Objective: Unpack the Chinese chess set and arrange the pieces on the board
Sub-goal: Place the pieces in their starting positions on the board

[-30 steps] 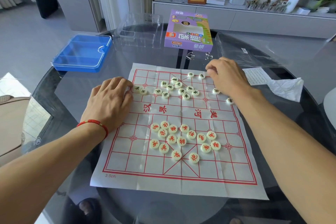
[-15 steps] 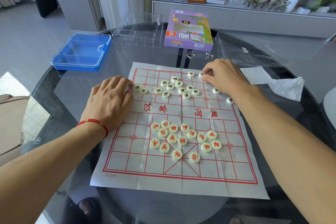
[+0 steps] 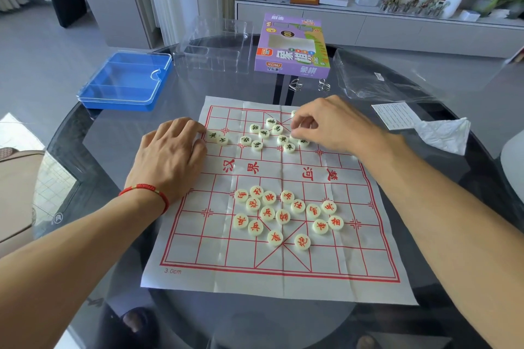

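Right hand point(image 3: 326, 125) hovers at one o'clock on the board point(image 3: 283, 272), fingers curled down among the green pieces point(image 3: 263, 133); whether it pinches one, I cannot tell. Left hand point(image 3: 170, 156) lies flat at nine o'clock, fingertips on the sheet's edge by two green pieces, likely pinning the creased paper. Red pieces point(image 3: 283, 215) sit heaped at six o'clock, unsorted. Beyond, at twelve, the purple box point(image 3: 292, 48); at ten, the blue case point(image 3: 124, 82).

1 head view, close, facing forward-down over board point(image 3: 272, 278) on table point(image 3: 113, 133).
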Action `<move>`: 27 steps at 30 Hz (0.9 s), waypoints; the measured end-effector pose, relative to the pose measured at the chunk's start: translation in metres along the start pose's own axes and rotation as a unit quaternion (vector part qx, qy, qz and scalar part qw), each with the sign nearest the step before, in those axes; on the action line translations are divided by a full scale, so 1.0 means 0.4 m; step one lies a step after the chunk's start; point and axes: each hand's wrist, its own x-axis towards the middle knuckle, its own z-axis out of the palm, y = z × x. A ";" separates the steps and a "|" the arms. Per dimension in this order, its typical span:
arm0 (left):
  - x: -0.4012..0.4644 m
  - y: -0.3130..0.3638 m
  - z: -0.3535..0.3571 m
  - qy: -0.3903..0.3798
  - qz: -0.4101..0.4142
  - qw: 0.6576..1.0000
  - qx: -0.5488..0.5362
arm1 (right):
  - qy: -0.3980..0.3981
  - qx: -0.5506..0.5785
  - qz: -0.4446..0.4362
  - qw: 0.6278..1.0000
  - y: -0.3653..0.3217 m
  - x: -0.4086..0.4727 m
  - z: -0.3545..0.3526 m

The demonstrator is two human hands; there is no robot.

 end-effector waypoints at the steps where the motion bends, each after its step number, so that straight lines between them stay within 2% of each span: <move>1: -0.001 0.000 0.000 0.000 0.000 1.000 0.000 | -0.009 -0.001 -0.003 1.000 -0.008 0.002 0.002; 6: -0.001 0.003 -0.003 -0.005 -0.004 1.000 0.000 | -0.029 -0.044 0.000 0.999 -0.022 0.024 0.002; 12: 0.000 0.003 -0.003 -0.005 -0.006 1.000 -0.003 | -0.006 -0.071 0.019 0.997 -0.017 0.045 0.010; 18: -0.002 0.007 -0.006 -0.003 -0.005 1.000 -0.008 | 0.000 -0.058 0.018 0.998 -0.007 0.044 0.010; 21: -0.004 0.008 -0.007 -0.004 -0.005 1.000 -0.009 | 0.062 0.004 0.059 0.996 0.030 0.042 -0.019; 24: -0.003 0.008 -0.008 -0.005 -0.005 1.000 -0.009 | 0.138 0.017 0.132 0.981 0.110 0.024 -0.058; 27: -0.003 0.007 -0.008 -0.006 -0.003 1.000 -0.007 | 0.157 0.022 0.182 0.970 0.177 -0.001 -0.058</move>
